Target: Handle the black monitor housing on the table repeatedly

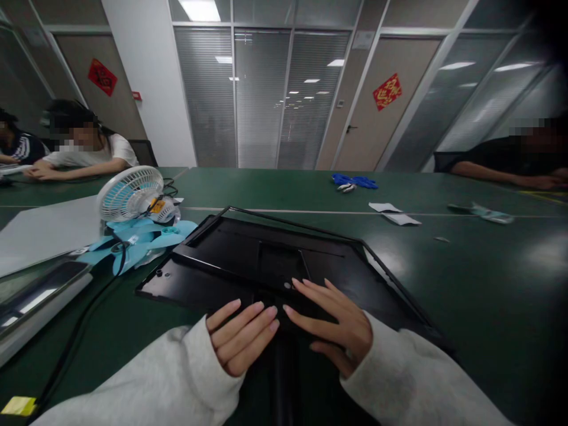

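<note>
A large flat black panel [248,254], like the back of a monitor, lies face down on the green table [488,284] in front of me. My left hand [242,340] rests on its near edge with the fingers stretched out and close together, holding nothing. Beside it, my right hand [331,319] lies flat on the panel with the fingers spread toward a recessed square in the middle. The fingertips of the two hands nearly meet. Both arms wear pale grey sleeves.
A small white desk fan [131,195] stands on light blue pieces [137,242] left of the panel, near a grey device [31,302] with a black cable. Blue gloves [355,181] and white papers [394,214] lie farther back. Other people sit at the far left and far right.
</note>
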A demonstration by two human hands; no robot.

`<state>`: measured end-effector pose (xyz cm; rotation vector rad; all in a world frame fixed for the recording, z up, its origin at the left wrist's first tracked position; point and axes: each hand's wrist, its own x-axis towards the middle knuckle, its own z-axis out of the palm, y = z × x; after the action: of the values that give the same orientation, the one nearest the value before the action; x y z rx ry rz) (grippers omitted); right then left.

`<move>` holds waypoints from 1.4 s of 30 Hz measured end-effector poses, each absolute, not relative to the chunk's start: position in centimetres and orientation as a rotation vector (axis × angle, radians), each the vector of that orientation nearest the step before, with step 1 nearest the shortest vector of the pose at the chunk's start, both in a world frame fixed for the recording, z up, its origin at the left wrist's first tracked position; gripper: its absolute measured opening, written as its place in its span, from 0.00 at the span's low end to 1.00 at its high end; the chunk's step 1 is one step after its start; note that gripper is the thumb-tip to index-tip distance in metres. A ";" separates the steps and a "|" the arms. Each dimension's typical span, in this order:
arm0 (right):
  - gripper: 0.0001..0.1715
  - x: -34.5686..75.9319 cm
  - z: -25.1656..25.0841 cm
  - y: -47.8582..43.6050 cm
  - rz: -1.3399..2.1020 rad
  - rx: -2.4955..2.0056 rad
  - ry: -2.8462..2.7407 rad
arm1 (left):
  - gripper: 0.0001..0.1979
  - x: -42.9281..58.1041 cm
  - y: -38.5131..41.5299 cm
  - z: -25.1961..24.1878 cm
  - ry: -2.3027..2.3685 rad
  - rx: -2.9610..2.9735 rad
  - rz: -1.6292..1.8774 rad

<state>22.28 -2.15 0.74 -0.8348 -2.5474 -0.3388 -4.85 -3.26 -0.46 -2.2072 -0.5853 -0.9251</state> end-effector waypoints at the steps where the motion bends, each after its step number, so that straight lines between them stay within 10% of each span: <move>1: 0.26 22.4 0.9 -2.2 -0.326 -0.830 -2.563 | 0.16 -4.9 -3.3 -0.4 -0.585 -2.215 -0.910; 21: 0.38 23.7 4.0 0.4 -0.336 -1.298 -2.702 | 0.16 -2.5 -1.3 5.2 -0.896 -2.228 -0.844; 29: 0.21 21.9 4.7 1.4 -0.324 -1.525 -2.708 | 0.16 -2.4 1.5 3.2 -1.215 -2.390 -0.495; 42: 0.25 23.3 6.1 -0.7 -0.367 -1.272 -2.576 | 0.11 -3.4 1.1 7.7 -1.172 -2.527 -0.122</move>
<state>23.27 -0.65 6.14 -1.2720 -2.5755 -0.3674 -3.44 1.11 7.73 -2.5267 -1.1716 -0.1220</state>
